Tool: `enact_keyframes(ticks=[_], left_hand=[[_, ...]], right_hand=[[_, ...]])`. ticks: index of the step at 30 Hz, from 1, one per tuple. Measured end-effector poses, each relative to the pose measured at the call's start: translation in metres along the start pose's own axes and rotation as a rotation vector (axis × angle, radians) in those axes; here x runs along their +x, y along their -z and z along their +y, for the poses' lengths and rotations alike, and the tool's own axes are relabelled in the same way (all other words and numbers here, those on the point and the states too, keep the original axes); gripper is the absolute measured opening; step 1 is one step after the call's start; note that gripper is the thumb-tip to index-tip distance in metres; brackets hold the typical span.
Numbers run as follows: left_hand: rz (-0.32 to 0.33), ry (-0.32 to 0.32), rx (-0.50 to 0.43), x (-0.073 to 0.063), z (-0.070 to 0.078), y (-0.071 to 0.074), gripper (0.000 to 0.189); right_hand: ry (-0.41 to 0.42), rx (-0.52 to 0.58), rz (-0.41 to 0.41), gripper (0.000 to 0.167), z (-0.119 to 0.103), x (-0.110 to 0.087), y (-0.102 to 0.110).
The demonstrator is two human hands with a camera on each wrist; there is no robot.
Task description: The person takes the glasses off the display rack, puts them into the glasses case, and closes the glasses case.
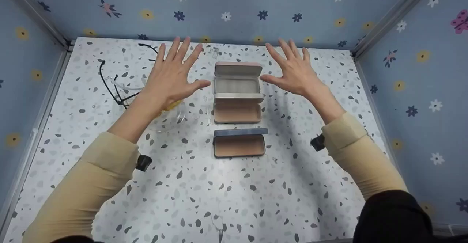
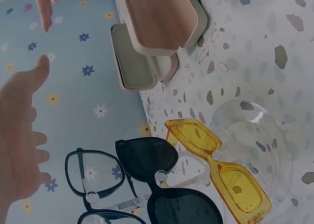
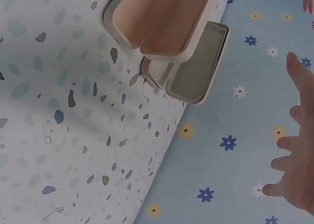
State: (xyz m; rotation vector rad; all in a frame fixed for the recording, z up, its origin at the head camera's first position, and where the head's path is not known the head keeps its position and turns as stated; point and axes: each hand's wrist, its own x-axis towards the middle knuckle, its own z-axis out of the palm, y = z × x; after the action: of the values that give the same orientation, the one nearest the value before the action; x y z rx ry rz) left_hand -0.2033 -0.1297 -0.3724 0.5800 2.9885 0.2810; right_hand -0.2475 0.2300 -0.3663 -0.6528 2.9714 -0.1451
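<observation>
My left hand [image 1: 170, 75] is held over the back left of the table with its fingers spread and nothing in it. Opposite it, my right hand [image 1: 294, 71] is spread the same way, also holding nothing. Between them, three eyeglass cases stand with lids raised in a column: a grey-lined case [image 1: 237, 86] at the back, a pale-lidded case [image 1: 237, 112] with tan lining, and a blue-lidded case [image 1: 239, 146] in front. The left wrist view shows yellow glasses [image 2: 238, 188], dark sunglasses [image 2: 147, 159] and black-framed clear glasses [image 2: 95, 175] on a clear stand [image 2: 287, 160].
The speckled white table [image 1: 226, 192] meets flowered blue panels, including a back wall [image 1: 234, 2] and a right wall [image 1: 420, 100]. My left forearm hides part of the glasses and their stand in the head view.
</observation>
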Motion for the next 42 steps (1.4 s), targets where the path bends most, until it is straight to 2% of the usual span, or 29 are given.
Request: enact_keyframes(ticks=[5,13,31,42], left_hand=[[0.027,0.005,-0.021,-0.002,-0.003,0.001,0.095],[0.048,0.054,-0.059,-0.011,-0.01,0.003,0.097],[0.13,0.157,-0.24,-0.039,-0.036,0.01,0.1],[0.231,0.196,-0.377,-0.058,-0.052,0.007,0.103]], right_hand=[[-0.003,-0.002,-0.005,0.092,-0.001,0.002,0.0],[-0.018,0.017,-0.008,0.092,-0.004,0.007,-0.002],[-0.021,0.185,0.033,0.087,-0.026,0.02,-0.005],[-0.018,0.309,0.062,0.086,-0.044,0.031,-0.01]])
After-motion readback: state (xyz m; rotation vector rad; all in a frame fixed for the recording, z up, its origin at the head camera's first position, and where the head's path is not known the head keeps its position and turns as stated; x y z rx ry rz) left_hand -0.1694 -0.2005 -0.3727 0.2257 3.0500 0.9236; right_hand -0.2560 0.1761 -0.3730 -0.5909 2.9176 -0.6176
